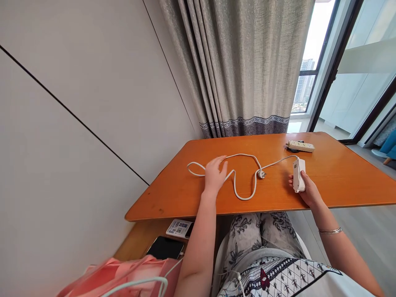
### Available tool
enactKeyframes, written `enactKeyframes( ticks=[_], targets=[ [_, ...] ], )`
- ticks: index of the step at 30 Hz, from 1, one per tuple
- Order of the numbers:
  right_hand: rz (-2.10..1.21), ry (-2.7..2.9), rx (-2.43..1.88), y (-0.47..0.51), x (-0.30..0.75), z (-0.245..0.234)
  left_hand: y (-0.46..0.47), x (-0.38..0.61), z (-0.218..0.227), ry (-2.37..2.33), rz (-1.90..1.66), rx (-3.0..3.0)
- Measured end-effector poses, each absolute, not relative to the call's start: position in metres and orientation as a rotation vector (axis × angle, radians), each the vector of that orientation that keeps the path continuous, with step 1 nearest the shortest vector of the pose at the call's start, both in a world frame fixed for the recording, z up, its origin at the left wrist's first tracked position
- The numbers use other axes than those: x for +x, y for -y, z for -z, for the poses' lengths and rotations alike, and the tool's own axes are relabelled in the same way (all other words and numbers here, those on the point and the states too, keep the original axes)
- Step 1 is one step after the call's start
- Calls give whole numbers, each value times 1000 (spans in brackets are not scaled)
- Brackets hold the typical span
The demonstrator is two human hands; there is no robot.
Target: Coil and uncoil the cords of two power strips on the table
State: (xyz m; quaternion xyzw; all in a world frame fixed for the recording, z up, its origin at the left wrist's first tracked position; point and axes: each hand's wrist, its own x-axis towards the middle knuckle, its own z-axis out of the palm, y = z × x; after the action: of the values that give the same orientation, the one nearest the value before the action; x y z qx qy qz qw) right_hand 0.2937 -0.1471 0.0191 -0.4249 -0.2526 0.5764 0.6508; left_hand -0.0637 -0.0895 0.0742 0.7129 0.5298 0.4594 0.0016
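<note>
In the head view, my right hand [306, 192] is closed around a white power strip [298, 175], held upright over the right part of the table. From its top end a white cord [244, 198] runs left across the wood in loose loops. The cord's plug [261, 174] lies near the middle, pins showing, beside a crossing of the cord. My left hand [215, 173] is over the left part of the cord, with thumb and fingers apart. The cord passes under or behind it, and whether the fingers touch it I cannot tell.
A second, cream power strip [300, 146] with a dark cord lies at the back right of the orange-brown table [173, 185]. Below the front edge are a phone [166, 248], a printed white box [179, 228] and a pink bag [130, 276]. A wall and curtain [250, 66] stand behind.
</note>
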Motion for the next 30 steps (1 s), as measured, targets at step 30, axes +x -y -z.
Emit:
enactKeyframes(
  ticks=[30],
  targets=[
    [-1273, 641, -953, 147, 296, -6, -10, -119, -70, -1832, -1937, 1371]
  ],
)
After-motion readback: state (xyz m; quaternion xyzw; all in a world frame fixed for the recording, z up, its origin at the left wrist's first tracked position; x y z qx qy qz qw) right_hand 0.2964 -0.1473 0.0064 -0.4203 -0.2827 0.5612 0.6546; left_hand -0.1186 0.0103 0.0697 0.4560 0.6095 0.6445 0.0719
